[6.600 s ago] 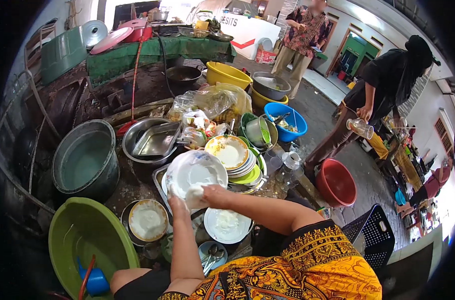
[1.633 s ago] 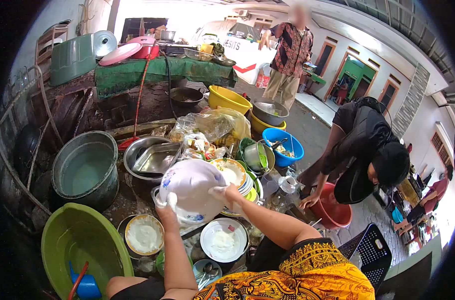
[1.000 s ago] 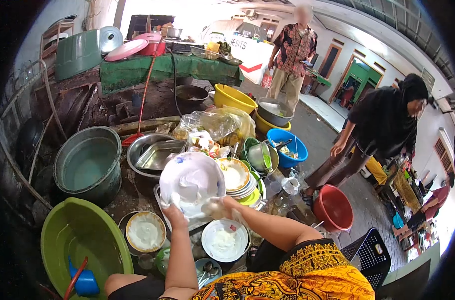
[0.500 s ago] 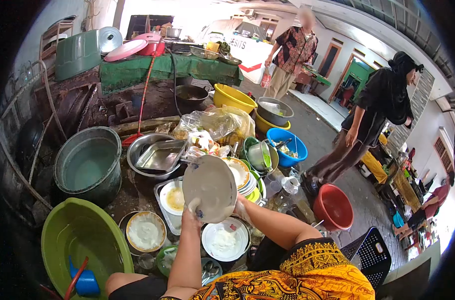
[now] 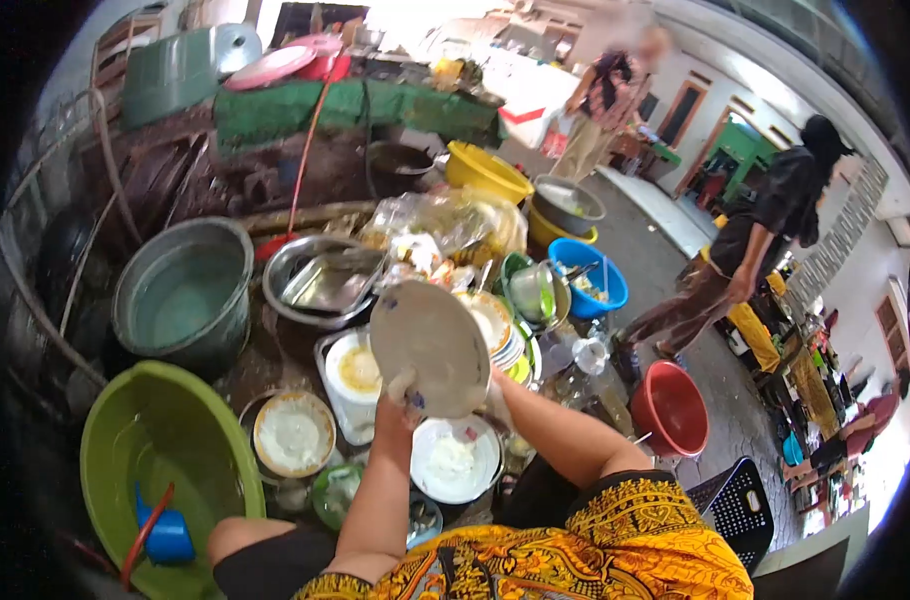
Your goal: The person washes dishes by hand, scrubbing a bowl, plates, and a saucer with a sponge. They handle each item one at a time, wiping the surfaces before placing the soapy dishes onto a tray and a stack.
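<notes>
A pale round plate (image 5: 430, 340) is held up in the middle of the view, between both hands. My left hand (image 5: 401, 405) grips its lower left edge, the thumb over the face. At the lower right edge is my right hand (image 5: 497, 392), its fingers wrapped round the rim and partly hidden behind the plate. Below it stands a white bowl (image 5: 455, 462) with white suds. To the left are a tray (image 5: 339, 392) holding a stained plate, and a sudsy plate (image 5: 294, 434) with a brown rim.
A green tub (image 5: 125, 440) with a blue dipper (image 5: 168, 537) and a dark bucket of water (image 5: 180, 290) stand left. Right are a blue basin (image 5: 600, 262), a red bucket (image 5: 670, 408) and a black crate (image 5: 740, 505). Several people are farther off.
The plate has tilted slightly between my hands and moved up a little in the view. The person in dark clothes at the right has stepped, legs now apart. The whole view has shifted slightly.
</notes>
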The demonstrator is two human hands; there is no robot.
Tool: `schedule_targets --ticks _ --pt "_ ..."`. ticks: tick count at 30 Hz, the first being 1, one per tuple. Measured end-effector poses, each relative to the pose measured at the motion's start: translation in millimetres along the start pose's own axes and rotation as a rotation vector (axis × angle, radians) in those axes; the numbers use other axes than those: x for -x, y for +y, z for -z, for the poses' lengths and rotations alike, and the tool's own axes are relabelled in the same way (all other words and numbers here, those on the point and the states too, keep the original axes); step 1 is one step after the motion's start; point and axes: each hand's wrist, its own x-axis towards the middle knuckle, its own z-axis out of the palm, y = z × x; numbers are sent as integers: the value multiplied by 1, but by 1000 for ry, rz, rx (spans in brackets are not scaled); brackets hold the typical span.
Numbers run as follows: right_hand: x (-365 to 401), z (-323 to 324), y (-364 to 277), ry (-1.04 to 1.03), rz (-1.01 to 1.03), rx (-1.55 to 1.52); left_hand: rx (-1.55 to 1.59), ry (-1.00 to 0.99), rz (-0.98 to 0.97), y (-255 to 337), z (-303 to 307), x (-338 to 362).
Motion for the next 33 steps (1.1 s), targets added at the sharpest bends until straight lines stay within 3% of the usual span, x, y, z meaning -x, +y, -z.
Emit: schedule_targets --ticks 4,6,8,10,12,13,14,16,18,22,23,26,27,28,30,33 --pt "-12 12 10 -83 -34 204 -171 79 -156 23 25 -6" --pt "-14 33 3 -109 -91 -6 -165 134 -157 30 48 -12" --pt "-32 40 -12 -168 36 -116 -151 160 -157 36 52 -13" --pt "-13 17 -34 -89 333 21 -36 222 -160 40 48 -9" --pt "-9 1 -44 168 629 621 -43 241 -178 33 60 -18" --pt "-42 39 -29 367 854 880 -59 246 -193 27 67 -24" --pt "-16 6 -28 325 936 1154 -75 249 -204 23 69 -25" --pt "-60 39 -2 395 544 1889 -103 266 -175 12 68 -27" --pt "-62 27 36 396 452 1927 -155 296 -131 2 65 -28" --pt "-44 2 88 -89 448 2012 -124 384 -117 -8 90 -33" --pt "-44 6 96 -153 545 1966 -102 412 -138 -3 83 -27" --pt "-32 12 72 -267 579 2107 -44 393 -117 22 93 -17" --pt "-48 25 71 -121 420 2105 -108 418 -114 26 97 -18" --pt "-44 17 57 0 481 2133 -101 427 -120 27 93 -16" --pt "-76 25 58 261 360 2000 -243 560 -60 25 76 -10" --pt "-112 22 110 159 519 2042 -378 567 -206 1 79 -9"
